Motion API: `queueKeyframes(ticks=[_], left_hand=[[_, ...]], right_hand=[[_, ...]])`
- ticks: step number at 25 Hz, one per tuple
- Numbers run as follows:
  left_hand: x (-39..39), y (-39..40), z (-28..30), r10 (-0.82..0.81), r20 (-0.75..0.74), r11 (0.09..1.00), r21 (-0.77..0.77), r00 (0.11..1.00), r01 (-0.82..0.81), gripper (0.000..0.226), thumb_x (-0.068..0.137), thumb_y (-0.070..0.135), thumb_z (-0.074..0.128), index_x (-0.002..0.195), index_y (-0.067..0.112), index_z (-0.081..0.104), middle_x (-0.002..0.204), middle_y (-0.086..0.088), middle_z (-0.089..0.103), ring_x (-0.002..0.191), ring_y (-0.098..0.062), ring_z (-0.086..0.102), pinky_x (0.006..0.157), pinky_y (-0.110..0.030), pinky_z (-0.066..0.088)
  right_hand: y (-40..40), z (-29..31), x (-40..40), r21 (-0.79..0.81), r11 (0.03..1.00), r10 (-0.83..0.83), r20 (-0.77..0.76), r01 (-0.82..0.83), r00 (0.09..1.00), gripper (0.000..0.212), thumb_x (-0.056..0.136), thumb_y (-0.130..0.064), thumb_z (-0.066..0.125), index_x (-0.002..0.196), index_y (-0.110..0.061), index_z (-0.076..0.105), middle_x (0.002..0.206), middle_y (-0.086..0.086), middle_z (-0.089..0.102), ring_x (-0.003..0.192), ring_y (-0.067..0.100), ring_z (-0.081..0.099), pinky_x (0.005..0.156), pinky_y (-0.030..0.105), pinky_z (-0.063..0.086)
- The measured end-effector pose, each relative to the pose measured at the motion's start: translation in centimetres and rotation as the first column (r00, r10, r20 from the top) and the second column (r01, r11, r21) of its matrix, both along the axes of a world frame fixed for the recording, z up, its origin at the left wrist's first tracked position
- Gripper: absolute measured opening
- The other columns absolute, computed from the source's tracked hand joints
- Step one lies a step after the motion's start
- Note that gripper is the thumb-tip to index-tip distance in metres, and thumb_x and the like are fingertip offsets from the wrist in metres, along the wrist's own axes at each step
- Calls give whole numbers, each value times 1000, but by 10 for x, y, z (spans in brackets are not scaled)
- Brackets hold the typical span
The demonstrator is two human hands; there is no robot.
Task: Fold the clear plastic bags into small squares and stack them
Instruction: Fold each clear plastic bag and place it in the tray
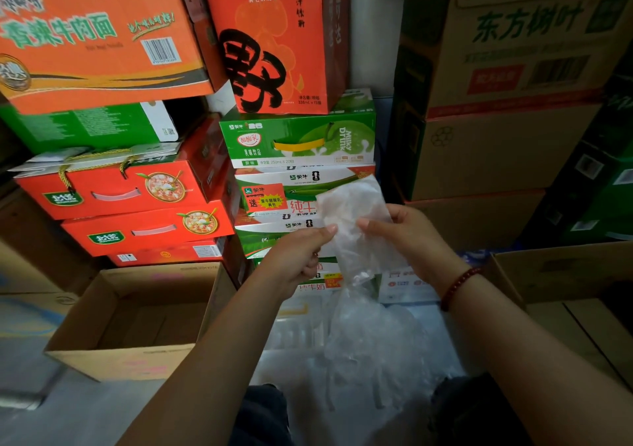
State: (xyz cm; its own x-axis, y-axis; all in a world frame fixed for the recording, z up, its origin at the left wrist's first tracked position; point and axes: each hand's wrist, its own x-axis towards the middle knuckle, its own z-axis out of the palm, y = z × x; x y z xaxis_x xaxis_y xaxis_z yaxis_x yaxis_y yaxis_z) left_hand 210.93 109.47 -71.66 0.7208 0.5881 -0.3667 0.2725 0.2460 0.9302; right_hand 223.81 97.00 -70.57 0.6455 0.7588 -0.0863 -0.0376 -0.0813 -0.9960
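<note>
Knees: my 2 dark trouser legs [263, 414] at the bottom edge.
Loose pile: crumpled clear plastic bags [370, 349] heaped between them; I can't count these.
Hands: 2, both raised above the pile.
Bag in hand: 1 clear plastic bag [352, 212], hanging upright between my hands.
Left hand [301, 257]: pinching the bag's left edge.
Right hand [407, 236]: pinching its right edge; 1 red bead bracelet [457, 286] at the wrist.
Open boxes: 1 cardboard box [137, 318] to my left.
Behind: stacked cartons [298, 137].
</note>
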Motion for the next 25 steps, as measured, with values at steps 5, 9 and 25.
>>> queueKeyframes(ticks=[5, 9, 25], left_hand=[[-2, -8, 10, 41, 21, 999, -5, 999, -41, 17, 93, 34, 58, 97, 18, 59, 59, 8, 62, 42, -5, 50, 37, -13, 30], [-4, -9, 11, 82, 81, 989, 120, 993, -91, 23, 95, 33, 55, 92, 12, 64, 87, -2, 74, 71, -13, 72, 50, -18, 49], [6, -19, 8, 249, 368, 901, 251, 896, -353, 21, 89, 18, 65, 87, 11, 45, 102, -20, 64, 76, -20, 70, 59, -27, 57]], right_hand=[[2, -1, -8, 8, 1000, -18, 37, 18, 999, 6, 83, -15, 71, 83, -21, 69, 78, -5, 71, 65, 6, 67, 54, 18, 53], [1, -1, -4, -3, 1000, -23, 82, 23, 996, 13, 84, -26, 69, 77, -15, 70, 73, -8, 67, 62, -1, 62, 61, 17, 51], [4, 1, -8, 158, 980, -127, 27, 121, 991, 22, 86, -14, 66, 67, -7, 59, 81, 9, 66, 82, 20, 67, 75, 28, 57]])
